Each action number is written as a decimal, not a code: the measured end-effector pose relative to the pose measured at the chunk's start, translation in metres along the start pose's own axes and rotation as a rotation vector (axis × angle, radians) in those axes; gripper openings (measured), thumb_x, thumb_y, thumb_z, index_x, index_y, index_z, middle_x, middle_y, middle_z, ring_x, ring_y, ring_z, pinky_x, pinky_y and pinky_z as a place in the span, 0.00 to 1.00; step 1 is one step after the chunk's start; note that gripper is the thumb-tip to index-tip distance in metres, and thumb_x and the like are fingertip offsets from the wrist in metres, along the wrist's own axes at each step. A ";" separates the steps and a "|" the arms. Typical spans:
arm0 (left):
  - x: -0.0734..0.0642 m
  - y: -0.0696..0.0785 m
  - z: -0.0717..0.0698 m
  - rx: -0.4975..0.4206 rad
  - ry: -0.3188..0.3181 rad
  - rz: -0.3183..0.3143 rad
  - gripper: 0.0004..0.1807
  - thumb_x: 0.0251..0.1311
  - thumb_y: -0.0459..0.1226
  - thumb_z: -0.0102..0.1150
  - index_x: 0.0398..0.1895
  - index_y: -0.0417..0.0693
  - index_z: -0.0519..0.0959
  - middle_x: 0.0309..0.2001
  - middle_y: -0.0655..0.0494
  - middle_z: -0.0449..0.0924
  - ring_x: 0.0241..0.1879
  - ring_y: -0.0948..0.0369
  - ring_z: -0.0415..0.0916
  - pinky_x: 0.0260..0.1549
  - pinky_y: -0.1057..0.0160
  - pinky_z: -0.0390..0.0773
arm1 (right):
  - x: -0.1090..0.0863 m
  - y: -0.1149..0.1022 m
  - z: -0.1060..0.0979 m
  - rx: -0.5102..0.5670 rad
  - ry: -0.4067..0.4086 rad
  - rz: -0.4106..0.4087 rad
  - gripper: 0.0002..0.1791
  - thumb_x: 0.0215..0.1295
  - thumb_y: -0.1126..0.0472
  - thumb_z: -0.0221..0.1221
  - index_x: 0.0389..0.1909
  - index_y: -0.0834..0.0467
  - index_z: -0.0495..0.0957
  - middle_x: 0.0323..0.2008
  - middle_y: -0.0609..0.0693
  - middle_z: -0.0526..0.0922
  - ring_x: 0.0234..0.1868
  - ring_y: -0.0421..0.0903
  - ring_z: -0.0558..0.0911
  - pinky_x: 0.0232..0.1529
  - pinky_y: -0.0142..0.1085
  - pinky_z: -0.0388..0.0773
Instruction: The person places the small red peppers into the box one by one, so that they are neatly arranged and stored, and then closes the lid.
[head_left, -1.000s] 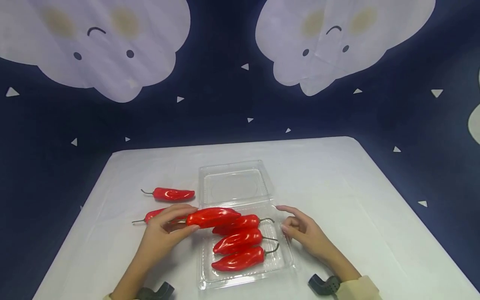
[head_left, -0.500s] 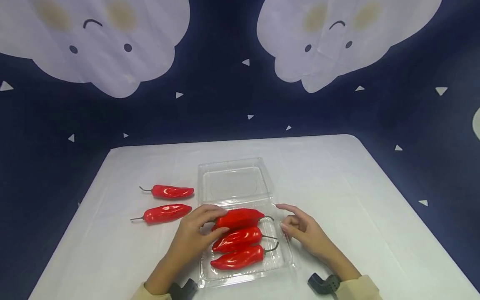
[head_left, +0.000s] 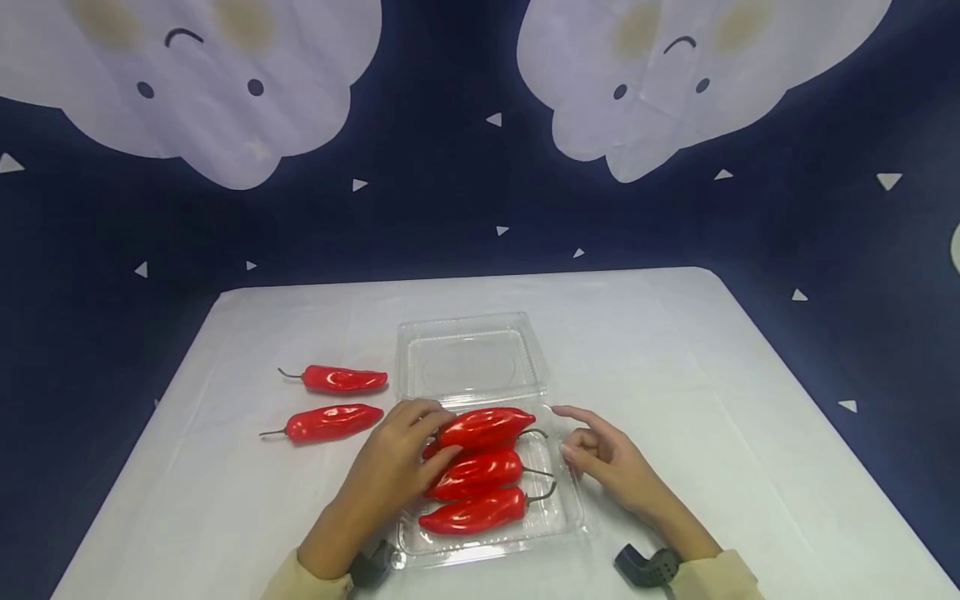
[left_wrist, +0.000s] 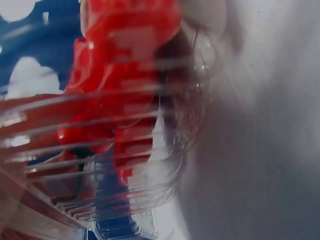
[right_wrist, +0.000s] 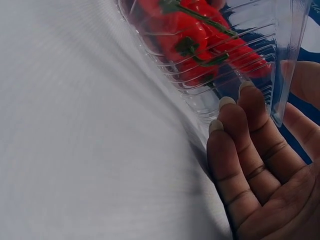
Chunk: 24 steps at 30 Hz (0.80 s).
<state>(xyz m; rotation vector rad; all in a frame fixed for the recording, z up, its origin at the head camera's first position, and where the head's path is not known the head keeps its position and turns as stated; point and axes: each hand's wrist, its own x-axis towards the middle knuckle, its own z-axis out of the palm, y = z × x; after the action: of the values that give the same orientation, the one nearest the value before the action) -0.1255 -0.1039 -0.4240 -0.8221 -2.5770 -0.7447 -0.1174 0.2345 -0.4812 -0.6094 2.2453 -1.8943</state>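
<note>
My left hand (head_left: 401,454) holds a red chili pepper (head_left: 487,427) by its stem end, its tip pointing right. That pepper lies over the rearmost of three more red peppers in a clear plastic clamshell box (head_left: 487,550). One of those is the front pepper (head_left: 474,512), stem to the right. In the left wrist view, the box's ribbed wall crosses in front of blurred red peppers (left_wrist: 125,65). At the box's right side is my right hand (head_left: 615,467), index finger extended along the rim. The right wrist view has its fingertips (right_wrist: 227,112) against the outer wall.
Two more red peppers lie left of the box, a rear pepper (head_left: 345,379) and a nearer pepper (head_left: 333,422). The box's clear lid (head_left: 468,321) is folded back flat behind it. A white-covered table (head_left: 720,400) lies beneath, with a dark patterned cloth (head_left: 435,167) behind.
My left hand has carried its pepper rightward from the box's left edge, over the rearmost pepper inside. My right hand has stayed at the box's right side.
</note>
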 end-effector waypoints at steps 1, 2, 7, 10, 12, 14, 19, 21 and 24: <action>0.000 0.000 -0.001 0.003 0.000 -0.006 0.29 0.48 0.48 0.82 0.56 0.55 0.85 0.51 0.61 0.83 0.52 0.63 0.79 0.52 0.61 0.81 | 0.000 0.000 0.000 0.000 0.001 0.003 0.30 0.74 0.66 0.59 0.74 0.56 0.65 0.31 0.52 0.81 0.30 0.44 0.79 0.35 0.35 0.79; 0.000 0.000 -0.001 0.003 -0.002 -0.012 0.29 0.48 0.48 0.82 0.56 0.55 0.85 0.51 0.61 0.83 0.52 0.64 0.79 0.53 0.61 0.81 | 0.000 0.000 0.000 -0.001 0.001 0.002 0.30 0.74 0.66 0.59 0.74 0.56 0.65 0.31 0.52 0.81 0.30 0.44 0.79 0.34 0.35 0.79; 0.000 0.000 -0.004 -0.019 0.000 -0.030 0.30 0.47 0.48 0.82 0.56 0.56 0.85 0.52 0.61 0.83 0.52 0.64 0.79 0.52 0.62 0.81 | 0.000 -0.002 0.000 -0.002 0.001 0.006 0.30 0.74 0.66 0.59 0.74 0.54 0.65 0.31 0.53 0.81 0.30 0.44 0.79 0.34 0.36 0.80; -0.002 -0.001 -0.008 -0.027 0.007 -0.045 0.30 0.46 0.47 0.83 0.56 0.56 0.85 0.53 0.61 0.82 0.52 0.64 0.79 0.51 0.61 0.82 | 0.000 -0.001 0.001 -0.011 0.000 0.006 0.30 0.74 0.66 0.59 0.74 0.53 0.65 0.31 0.54 0.81 0.30 0.44 0.79 0.34 0.36 0.80; -0.003 -0.003 -0.013 -0.033 0.012 -0.063 0.31 0.45 0.47 0.84 0.56 0.56 0.85 0.53 0.61 0.82 0.53 0.63 0.79 0.51 0.59 0.82 | 0.000 0.000 0.001 -0.016 0.001 0.004 0.30 0.74 0.66 0.59 0.74 0.53 0.65 0.31 0.54 0.81 0.29 0.44 0.79 0.34 0.36 0.80; -0.006 -0.006 -0.018 -0.032 0.020 -0.077 0.31 0.45 0.46 0.84 0.56 0.56 0.85 0.54 0.60 0.82 0.55 0.62 0.79 0.53 0.56 0.81 | 0.000 0.000 0.001 -0.018 0.002 0.003 0.30 0.74 0.66 0.59 0.74 0.54 0.65 0.31 0.55 0.81 0.29 0.45 0.79 0.34 0.36 0.80; -0.017 -0.023 -0.036 -0.008 0.049 -0.131 0.28 0.47 0.43 0.82 0.55 0.56 0.85 0.55 0.59 0.83 0.58 0.57 0.78 0.56 0.47 0.79 | 0.000 0.001 0.000 -0.017 -0.001 -0.001 0.30 0.74 0.66 0.58 0.74 0.54 0.65 0.31 0.55 0.81 0.29 0.45 0.79 0.35 0.36 0.80; -0.024 -0.031 -0.046 0.010 0.057 -0.165 0.26 0.48 0.42 0.82 0.54 0.56 0.86 0.54 0.59 0.84 0.57 0.56 0.79 0.54 0.46 0.80 | 0.000 0.002 0.000 -0.014 -0.001 -0.001 0.30 0.74 0.66 0.59 0.74 0.54 0.65 0.31 0.55 0.81 0.29 0.45 0.80 0.34 0.36 0.80; -0.035 -0.043 -0.059 0.041 0.059 -0.229 0.26 0.48 0.40 0.82 0.53 0.56 0.86 0.52 0.59 0.84 0.54 0.57 0.81 0.49 0.47 0.83 | 0.000 0.003 0.000 -0.011 -0.004 -0.009 0.30 0.74 0.67 0.58 0.74 0.54 0.65 0.31 0.56 0.81 0.29 0.45 0.80 0.34 0.36 0.80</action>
<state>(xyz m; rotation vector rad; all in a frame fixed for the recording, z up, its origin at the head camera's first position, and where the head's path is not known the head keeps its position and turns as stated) -0.1159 -0.1831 -0.4081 -0.4896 -2.6513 -0.7652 -0.1185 0.2351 -0.4836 -0.6249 2.2557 -1.8844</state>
